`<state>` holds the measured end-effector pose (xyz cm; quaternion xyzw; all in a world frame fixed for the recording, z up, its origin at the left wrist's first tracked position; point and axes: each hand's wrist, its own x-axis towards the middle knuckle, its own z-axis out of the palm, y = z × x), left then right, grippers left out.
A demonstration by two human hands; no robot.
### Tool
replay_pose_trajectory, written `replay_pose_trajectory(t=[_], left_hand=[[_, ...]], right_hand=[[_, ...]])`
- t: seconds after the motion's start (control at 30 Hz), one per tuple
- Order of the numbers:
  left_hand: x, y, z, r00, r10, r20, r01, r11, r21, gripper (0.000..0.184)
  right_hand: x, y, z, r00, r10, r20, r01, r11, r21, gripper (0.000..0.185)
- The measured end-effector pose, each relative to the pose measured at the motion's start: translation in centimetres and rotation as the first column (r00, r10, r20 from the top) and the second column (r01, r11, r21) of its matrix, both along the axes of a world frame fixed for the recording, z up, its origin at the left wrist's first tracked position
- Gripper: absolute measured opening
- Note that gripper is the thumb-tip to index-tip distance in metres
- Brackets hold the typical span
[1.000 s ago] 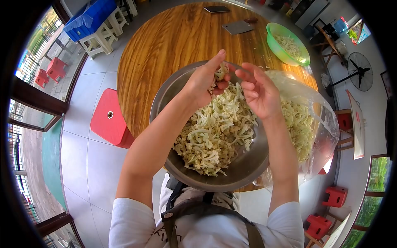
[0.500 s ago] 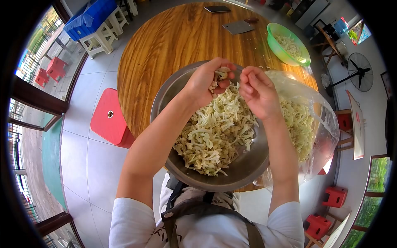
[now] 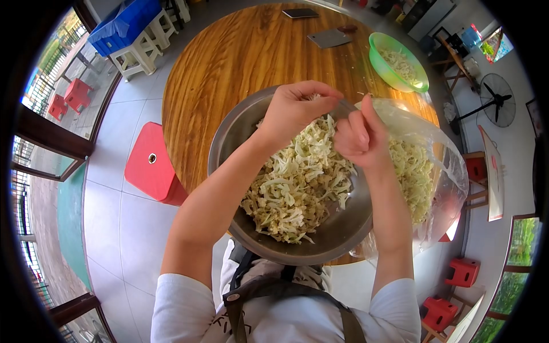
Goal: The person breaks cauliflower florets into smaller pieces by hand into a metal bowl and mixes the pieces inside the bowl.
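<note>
Round steel bowl (image 3: pixel 350 231) of chopped pale cauliflower (image 3: pixel 297 177), near edge of round brown wooden worktop (image 3: pixel 229 63); clear plastic bag (image 3: pixel 453 166), right edge; green plastic basin (image 3: pixel 387 72), far-right edge. Left hand (image 3: pixel 294 111): turned over since earlier, fingers bent, grip hidden. Right hand (image 3: pixel 360 134): curled tighter, thumb raised.

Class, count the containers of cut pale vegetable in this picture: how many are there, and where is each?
3: the steel bowl at centre, the clear plastic bag at its right, and the green basin at the upper right. Others may be hidden.
</note>
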<state>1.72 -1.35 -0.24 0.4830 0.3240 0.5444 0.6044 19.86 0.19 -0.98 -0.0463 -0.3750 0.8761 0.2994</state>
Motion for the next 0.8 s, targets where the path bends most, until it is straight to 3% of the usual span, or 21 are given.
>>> replay_pose_trajectory(t=[0.1, 0.23, 0.4, 0.8], left_hand=[[0.26, -0.39, 0.45, 0.997, 0.058, -0.054, -0.055, 0.996, 0.066, 0.016], [0.23, -0.72, 0.57, 0.983, 0.076, -0.169, -0.023, 0.955, 0.296, 0.018], [0.19, -0.93, 0.39, 0.926, 0.189, -0.327, 0.012, 0.851, 0.524, 0.018], [-0.53, -1.09, 0.62, 0.735, 0.536, -0.414, 0.039, 0.576, 0.816, 0.018]], right_hand=[[-0.17, -0.57, 0.05, 0.982, 0.183, -0.057, -0.177, 0.980, 0.094, 0.072], [-0.22, -0.59, -0.19, 0.943, 0.320, -0.094, -0.308, 0.943, 0.123, 0.079], [-0.48, -0.80, -0.02, 0.935, 0.350, -0.059, -0.341, 0.932, 0.119, 0.078], [-0.41, -0.60, -0.10, 0.943, 0.333, -0.020, -0.332, 0.942, 0.049, 0.074]])
